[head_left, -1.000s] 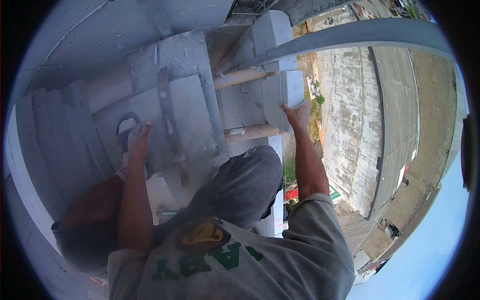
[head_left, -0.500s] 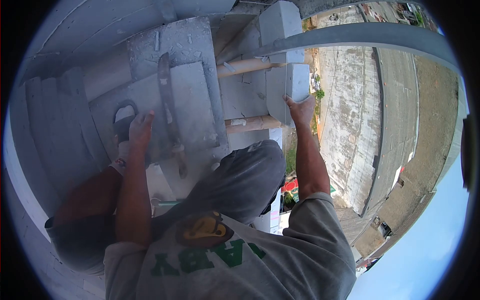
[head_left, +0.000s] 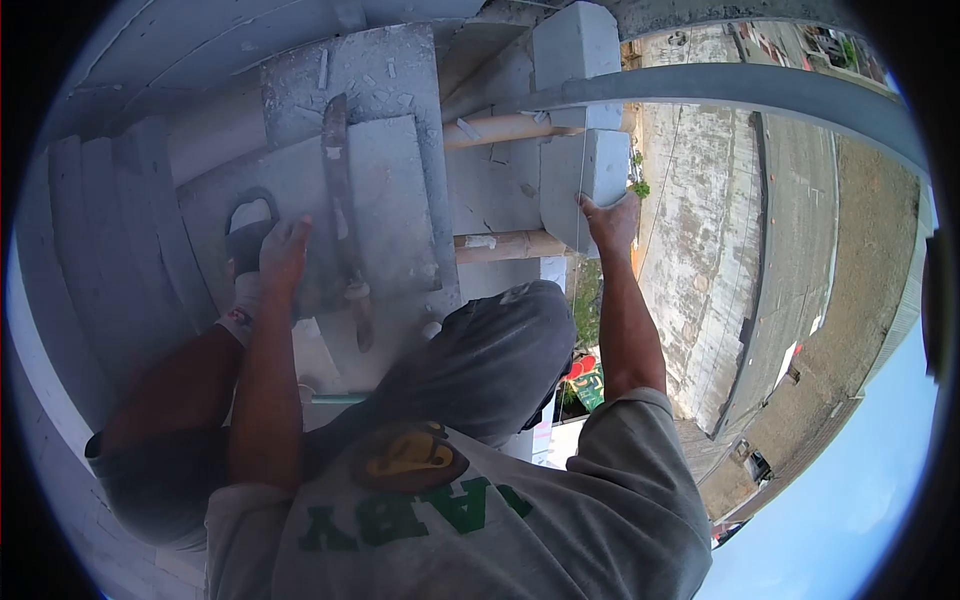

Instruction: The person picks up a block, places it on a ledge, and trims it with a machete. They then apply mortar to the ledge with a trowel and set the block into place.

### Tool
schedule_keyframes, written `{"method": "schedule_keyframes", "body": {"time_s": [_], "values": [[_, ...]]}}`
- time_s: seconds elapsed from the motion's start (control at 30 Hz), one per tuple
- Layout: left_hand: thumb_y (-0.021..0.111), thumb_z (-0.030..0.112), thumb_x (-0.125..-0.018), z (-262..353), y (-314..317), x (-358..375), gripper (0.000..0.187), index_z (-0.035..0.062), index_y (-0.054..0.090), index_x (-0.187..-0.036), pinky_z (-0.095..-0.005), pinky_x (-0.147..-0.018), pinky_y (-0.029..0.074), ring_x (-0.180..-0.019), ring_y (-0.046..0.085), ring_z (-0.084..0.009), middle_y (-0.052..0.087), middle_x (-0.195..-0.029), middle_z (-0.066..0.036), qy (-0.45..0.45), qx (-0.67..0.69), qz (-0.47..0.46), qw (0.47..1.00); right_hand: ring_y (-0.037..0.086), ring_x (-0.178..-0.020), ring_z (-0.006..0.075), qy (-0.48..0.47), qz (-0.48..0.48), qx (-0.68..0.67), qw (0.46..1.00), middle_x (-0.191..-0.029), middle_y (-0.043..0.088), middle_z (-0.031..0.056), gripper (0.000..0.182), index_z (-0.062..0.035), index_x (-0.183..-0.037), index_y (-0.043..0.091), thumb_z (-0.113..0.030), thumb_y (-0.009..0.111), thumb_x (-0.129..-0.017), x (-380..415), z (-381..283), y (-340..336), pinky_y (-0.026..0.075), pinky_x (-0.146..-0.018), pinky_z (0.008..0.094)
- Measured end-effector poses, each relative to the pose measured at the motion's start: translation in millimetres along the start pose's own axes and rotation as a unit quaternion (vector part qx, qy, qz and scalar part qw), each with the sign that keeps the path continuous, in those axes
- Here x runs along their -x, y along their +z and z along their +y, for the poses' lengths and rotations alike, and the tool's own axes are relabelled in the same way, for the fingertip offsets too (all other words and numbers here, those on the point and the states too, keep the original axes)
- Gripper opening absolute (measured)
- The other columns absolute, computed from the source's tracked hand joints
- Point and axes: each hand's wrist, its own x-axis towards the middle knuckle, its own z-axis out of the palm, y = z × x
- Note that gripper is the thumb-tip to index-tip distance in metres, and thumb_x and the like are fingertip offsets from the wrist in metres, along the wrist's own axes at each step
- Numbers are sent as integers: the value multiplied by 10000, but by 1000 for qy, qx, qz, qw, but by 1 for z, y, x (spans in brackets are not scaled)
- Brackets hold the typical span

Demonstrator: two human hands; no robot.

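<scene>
My right hand [head_left: 612,222] grips the near end of a pale lightweight concrete block [head_left: 565,185], its thumb on the near corner. The block sits on the wall's outer side, and a thin string runs along it. My left hand [head_left: 287,250] hovers by my sandaled foot [head_left: 250,225], its fingers loosely bent and nothing visible in them. Just right of it, a long machete-like blade [head_left: 337,180] with a worn handle [head_left: 362,320] lies across a large flat block [head_left: 385,190].
Another block [head_left: 575,50] stands beyond the held one. Two round poles [head_left: 510,245] cross the gap beside me. A grey bar [head_left: 740,85] spans the upper right. Rubble chips [head_left: 370,75] lie on the slab. Outside the edge is a long drop to rooftops [head_left: 690,230].
The view has shifted slightly, so the blocks appear a little to the right. My right hand still grips the block, and my left hand has barely moved.
</scene>
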Motion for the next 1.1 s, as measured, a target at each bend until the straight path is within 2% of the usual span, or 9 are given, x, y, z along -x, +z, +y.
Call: {"method": "schedule_keyframes", "body": {"time_s": [0.13,0.2,0.4,0.53,0.83,0.93,1.0,1.03,1.1], "values": [[635,403,-948,-6,10,-3,394,22,694,-1029,-262,-762,400,-810,508,-99,593,-861,11,17,54,-5,998,535,-1124,430,30,6,8,1000,-1128,546,244,809,41,-1105,465,-489,880,-655,6,-9,-6,466,-907,510],[566,471,-940,-23,20,-11,489,-14,622,-918,-447,-728,453,-748,567,-392,614,-814,-191,236,-10,52,970,537,-1126,430,19,9,13,1000,-1130,549,243,819,40,-1118,468,-492,881,-653,5,-4,-4,466,-914,508],[545,537,-920,-6,26,-9,532,15,632,-975,-473,-765,448,-811,587,-424,617,-879,-213,54,-55,-13,997,524,-1198,427,-40,-24,-60,997,-1243,539,269,922,64,-1257,448,-488,881,-658,3,19,-4,458,-972,489],[549,552,-907,3,30,-8,544,25,650,-995,-464,-776,452,-789,592,-391,615,-839,-204,98,-90,4,991,556,-1203,423,0,-80,-75,994,-1292,552,297,970,66,-1354,410,-447,879,-677,5,12,-20,462,-991,471],[532,558,-905,-10,24,-8,553,26,656,-991,-472,-778,454,-809,624,-383,632,-804,-201,43,-69,-18,997,603,-1140,428,-13,-84,-61,994,-1221,603,301,918,74,-1343,432,-402,873,-693,1,14,-19,485,-962,471],[507,490,-951,-22,23,-10,460,56,642,-1022,-489,-783,461,-813,620,-411,636,-861,-203,49,-93,-16,994,610,-1129,429,-20,-85,-39,995,-1214,605,309,907,81,-1330,452,-405,875,-691,1,11,-23,494,-950,470],[488,358,-995,-32,22,-14,293,112,605,-1103,-511,-784,470,-819,617,-434,636,-948,-202,182,-138,-17,973,614,-1124,429,-14,-88,-37,995,-1208,608,310,908,84,-1329,456,-404,877,-689,2,8,-25,497,-945,472],[488,358,-995,-39,23,-16,293,112,605,-1103,-511,-784,470,-819,617,-434,636,-948,-202,179,-138,-16,974,617,-1119,430,-9,-89,-37,995,-1202,611,310,910,87,-1328,461,-404,879,-686,2,7,-25,500,-939,473],[511,177,-978,-51,23,-20,198,172,569,-1168,-509,-775,487,-837,618,-431,623,-1018,-185,250,-183,-9,951,620,-1114,431,-5,-100,-32,994,-1198,615,308,923,90,-1334,457,-411,879,-684,3,0,-30,502,-936,474]]}}
